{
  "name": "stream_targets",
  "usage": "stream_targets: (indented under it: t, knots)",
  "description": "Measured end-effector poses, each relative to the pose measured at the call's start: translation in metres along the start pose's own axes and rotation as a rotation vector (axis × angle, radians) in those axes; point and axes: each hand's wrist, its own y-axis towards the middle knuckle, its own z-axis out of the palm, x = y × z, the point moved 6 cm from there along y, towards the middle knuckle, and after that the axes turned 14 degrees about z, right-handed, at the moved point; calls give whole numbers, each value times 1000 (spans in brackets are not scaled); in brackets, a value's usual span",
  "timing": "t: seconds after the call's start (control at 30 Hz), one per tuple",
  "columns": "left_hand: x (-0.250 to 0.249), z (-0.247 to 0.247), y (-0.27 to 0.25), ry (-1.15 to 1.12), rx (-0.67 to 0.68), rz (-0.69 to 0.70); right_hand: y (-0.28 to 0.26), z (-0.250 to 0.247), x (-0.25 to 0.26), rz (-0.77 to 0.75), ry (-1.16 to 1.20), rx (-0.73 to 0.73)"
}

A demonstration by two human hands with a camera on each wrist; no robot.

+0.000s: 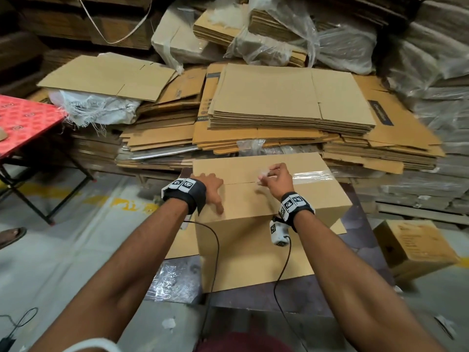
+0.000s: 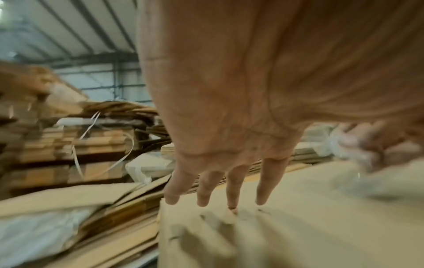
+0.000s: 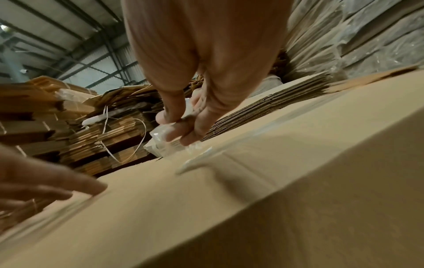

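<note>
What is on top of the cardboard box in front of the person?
The left hand lies flat on the box, near its left end. Clear tape covers the seam at the right; the right hand pinches its crumpled end. The closed top hides whatever is inside.

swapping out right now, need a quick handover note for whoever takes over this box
Left hand: fingers straight, pressed flat on the left of the box top.
Right hand: pinches the crumpled end of the clear tape at mid seam.
Done: flaps shut; tape lies only along the seam's right part.
Left: the seam's left part is bare; going on or peeling off, I cannot tell.
</note>
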Motion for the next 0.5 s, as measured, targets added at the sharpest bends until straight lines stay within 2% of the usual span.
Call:
stream_targets:
  t: [0.13, 0.27, 0.4, 0.5]
  knots:
    - [-14, -7, 11, -135, -137, 67, -9, 4, 2, -52, -165, -55]
    - [-26, -6, 20, -197, -209, 103, -11, 18, -1, -98, -302, -12]
    - [-33, -2, 22, -211, -223, 117, -9, 30, -3, -213, -598, 11]
    - [-40, 8, 21, -187, -186, 141, -9, 34, -15, -212, -694, 86]
